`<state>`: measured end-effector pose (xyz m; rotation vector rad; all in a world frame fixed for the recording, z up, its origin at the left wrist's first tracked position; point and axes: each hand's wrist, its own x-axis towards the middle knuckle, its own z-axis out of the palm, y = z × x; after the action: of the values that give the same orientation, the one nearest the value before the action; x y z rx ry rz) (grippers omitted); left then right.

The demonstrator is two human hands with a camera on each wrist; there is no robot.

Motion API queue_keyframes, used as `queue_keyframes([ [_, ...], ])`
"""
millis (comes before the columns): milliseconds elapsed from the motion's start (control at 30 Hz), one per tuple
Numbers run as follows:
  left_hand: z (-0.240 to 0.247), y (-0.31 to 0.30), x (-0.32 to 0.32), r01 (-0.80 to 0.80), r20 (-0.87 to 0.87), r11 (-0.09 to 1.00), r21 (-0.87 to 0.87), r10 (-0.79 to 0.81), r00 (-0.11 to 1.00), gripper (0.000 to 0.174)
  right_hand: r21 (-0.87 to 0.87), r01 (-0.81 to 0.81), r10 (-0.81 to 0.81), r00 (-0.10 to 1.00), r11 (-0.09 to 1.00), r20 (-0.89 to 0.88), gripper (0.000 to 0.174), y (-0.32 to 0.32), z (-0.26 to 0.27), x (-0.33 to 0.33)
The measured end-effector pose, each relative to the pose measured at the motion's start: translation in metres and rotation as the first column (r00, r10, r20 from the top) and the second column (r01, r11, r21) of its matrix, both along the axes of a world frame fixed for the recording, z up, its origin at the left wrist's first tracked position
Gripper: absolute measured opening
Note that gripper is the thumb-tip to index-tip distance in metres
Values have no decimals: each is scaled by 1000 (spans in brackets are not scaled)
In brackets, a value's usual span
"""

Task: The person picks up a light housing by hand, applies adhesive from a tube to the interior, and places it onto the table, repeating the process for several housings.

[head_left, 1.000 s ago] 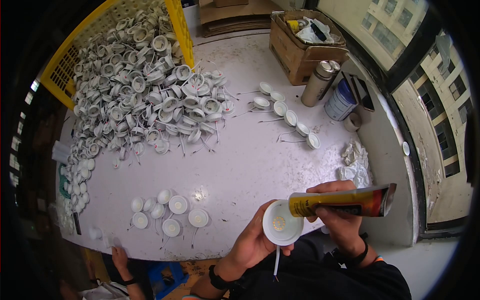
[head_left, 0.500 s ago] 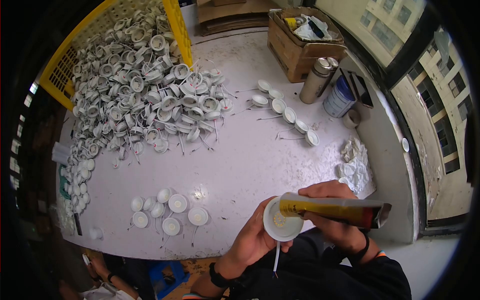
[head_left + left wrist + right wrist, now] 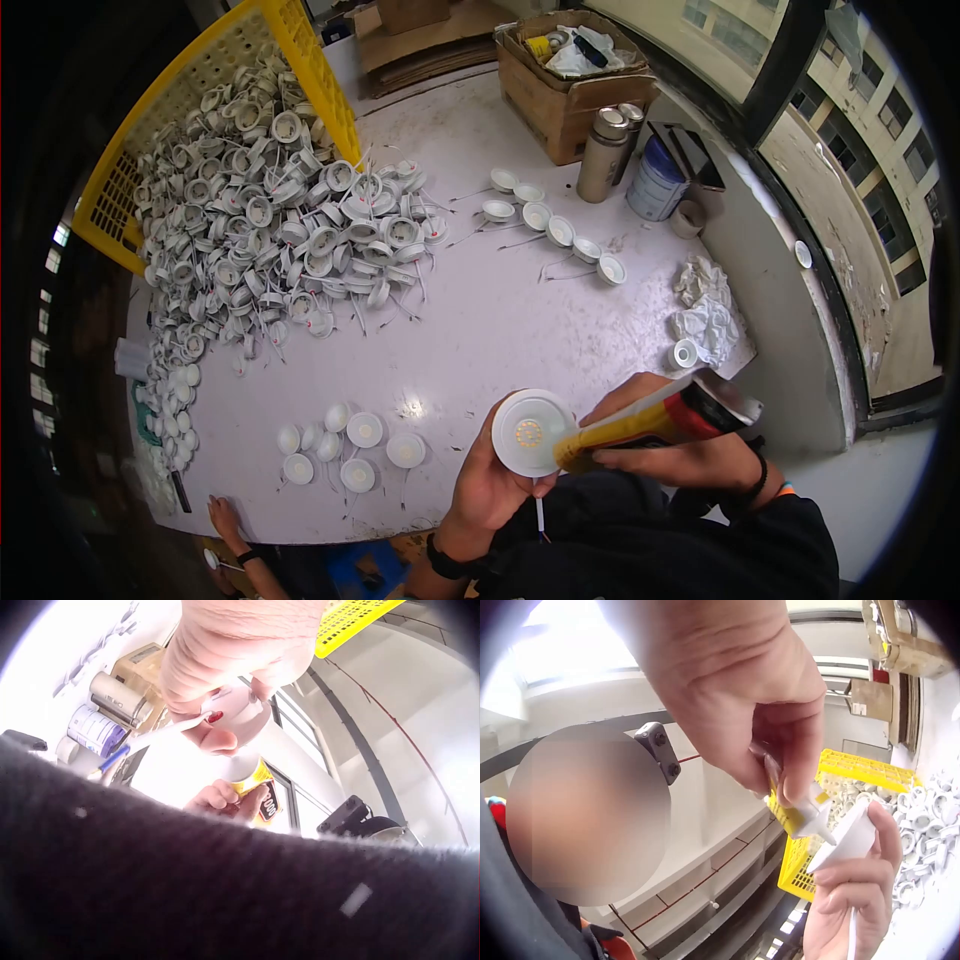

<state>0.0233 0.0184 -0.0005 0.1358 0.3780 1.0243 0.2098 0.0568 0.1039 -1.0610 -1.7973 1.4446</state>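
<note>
Since the earlier frame the tube (image 3: 650,415) has swung from nearly level to a slant. Its crimped tail now stands higher at the right, and its tip has drawn back from over the lamp face to the lamp's right rim.

**Hands**
- The right hand (image 3: 685,462) grasps the tube, with fingers and thumb wrapped round its body. In the right wrist view the white nozzle (image 3: 821,823) sits just at the edge of the lamp (image 3: 845,836); whether it touches cannot be told.
- The left hand (image 3: 488,492) grasps the round white lamp (image 3: 530,432) from behind, face up, in the air above the near edge of the bench (image 3: 500,330). The thin lead (image 3: 539,515) hangs below the palm.

**Step in hand (judgement)**
- Compound is being laid from the tube at the lamp's rim.
- The next move calls for steady pressure on the tube while the left hand turns the lamp, keeping the nozzle on the rim and clear of the centre LEDs.

**Surroundings**
- A small group of face-up lamps (image 3: 350,450) lies on the bench to the left.
- Farther off is a large pile of lamps (image 3: 290,240), spilling from a yellow crate (image 3: 320,70).
- A curved row of lamps (image 3: 555,228) lies to the right, near a metal flask (image 3: 603,155) and a cardboard box (image 3: 560,95)
</note>
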Motion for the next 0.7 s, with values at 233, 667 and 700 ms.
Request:
queue_keyframes([
  [233, 1, 4, 6, 14, 45, 999, 44, -16, 999, 50, -176, 125, -188, 894, 976, -407, 27, 1, -33, -30],
  [667, -23, -22, -65, -283, 9, 956, 81, 284, 959, 51, -204, 463, -501, 723, 862, -476, 25, 3, -47, -40],
  [700, -29, -30, -81, -371, -126, 925, 84, 379, 917, 53, -219, 465, -511, 728, 858, -457, 26, 3, -51, -39],
])
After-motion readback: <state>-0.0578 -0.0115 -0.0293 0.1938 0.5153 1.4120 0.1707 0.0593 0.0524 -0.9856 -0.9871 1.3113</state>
